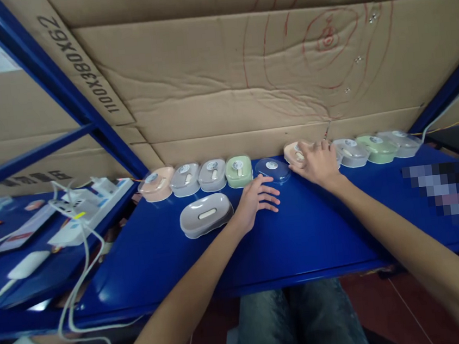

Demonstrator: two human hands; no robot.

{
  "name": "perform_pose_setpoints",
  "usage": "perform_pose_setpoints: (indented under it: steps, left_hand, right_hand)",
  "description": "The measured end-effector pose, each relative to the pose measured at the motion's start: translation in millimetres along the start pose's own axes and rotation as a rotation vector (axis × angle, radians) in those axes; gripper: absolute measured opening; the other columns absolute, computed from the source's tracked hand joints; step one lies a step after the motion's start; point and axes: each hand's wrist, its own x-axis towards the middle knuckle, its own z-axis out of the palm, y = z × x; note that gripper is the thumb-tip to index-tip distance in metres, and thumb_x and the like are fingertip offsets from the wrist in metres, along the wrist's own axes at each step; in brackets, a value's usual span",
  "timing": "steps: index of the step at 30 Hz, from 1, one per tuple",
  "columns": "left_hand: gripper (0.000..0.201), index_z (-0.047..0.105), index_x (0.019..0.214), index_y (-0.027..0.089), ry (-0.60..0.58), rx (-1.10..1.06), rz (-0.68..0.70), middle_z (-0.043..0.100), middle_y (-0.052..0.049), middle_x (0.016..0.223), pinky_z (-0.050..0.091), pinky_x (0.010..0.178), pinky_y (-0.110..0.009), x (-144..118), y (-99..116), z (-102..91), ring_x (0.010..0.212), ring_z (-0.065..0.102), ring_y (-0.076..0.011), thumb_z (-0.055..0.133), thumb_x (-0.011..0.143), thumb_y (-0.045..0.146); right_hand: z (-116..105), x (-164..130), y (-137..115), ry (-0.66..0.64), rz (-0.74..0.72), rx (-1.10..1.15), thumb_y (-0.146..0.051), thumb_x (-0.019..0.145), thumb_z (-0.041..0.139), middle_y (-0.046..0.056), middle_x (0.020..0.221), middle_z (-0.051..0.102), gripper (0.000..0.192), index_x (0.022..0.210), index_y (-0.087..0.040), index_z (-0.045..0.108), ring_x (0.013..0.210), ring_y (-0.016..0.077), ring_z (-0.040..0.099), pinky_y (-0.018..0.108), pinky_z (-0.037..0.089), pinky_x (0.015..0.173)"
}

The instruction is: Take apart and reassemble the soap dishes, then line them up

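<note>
My left hand [259,199] hovers over the blue shelf with its fingers apart, holding nothing. Just beyond its fingertips lies a clear lid [274,171] with a round label. To its left sits a grey soap dish [193,219], uncovered, with a pale oval piece in the middle. My right hand [316,161] is closed over a peach soap box [292,153] in the back row, thumb at the near side and index finger on top. Part of that box and a neighbouring one are hidden by the hand.
Lidded soap boxes line the cardboard wall: peach [151,190], grey [185,182] and green [240,177] on the left, more grey and green [379,151] on the right. A white power strip [89,208] with cables [85,264] stands left. Blue posts [116,145] frame the shelf.
</note>
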Motion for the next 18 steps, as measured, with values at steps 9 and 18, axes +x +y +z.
perform_pose_setpoints:
  steps: [9, 18]
  left_hand:
    - [0.059, 0.073, 0.113, 0.016, -0.011, 0.067, 0.021, 0.075, -0.01, 0.087, 0.06, 0.058, -0.032, -0.4, -3.9, -2.3, 0.069, 0.072, -0.0217, 0.067, 0.096, 0.072]
    - [0.057, 0.073, 0.11, 0.015, 0.05, 0.098, 0.043, 0.074, -0.009, 0.084, 0.057, 0.054, -0.029, 2.3, 0.0, -4.6, 0.065, 0.07, -0.02, 0.074, 0.091, 0.069]
  right_hand:
    - [22.5, -9.5, -2.8, 0.018, -0.047, 0.003, -0.071, 0.104, 0.046, 0.031, 0.128, 0.068, 0.077, 0.145, -0.007, 0.061, 0.122, 0.0494, 0.054, 0.065, 0.038, 0.103]
    - [14.7, -14.1, -4.2, -0.025, -0.049, 0.083, -0.059, 0.102, 0.052, 0.033, 0.135, 0.063, 0.068, 0.139, -0.003, 0.062, 0.126, 0.053, 0.049, 0.068, 0.035, 0.107]
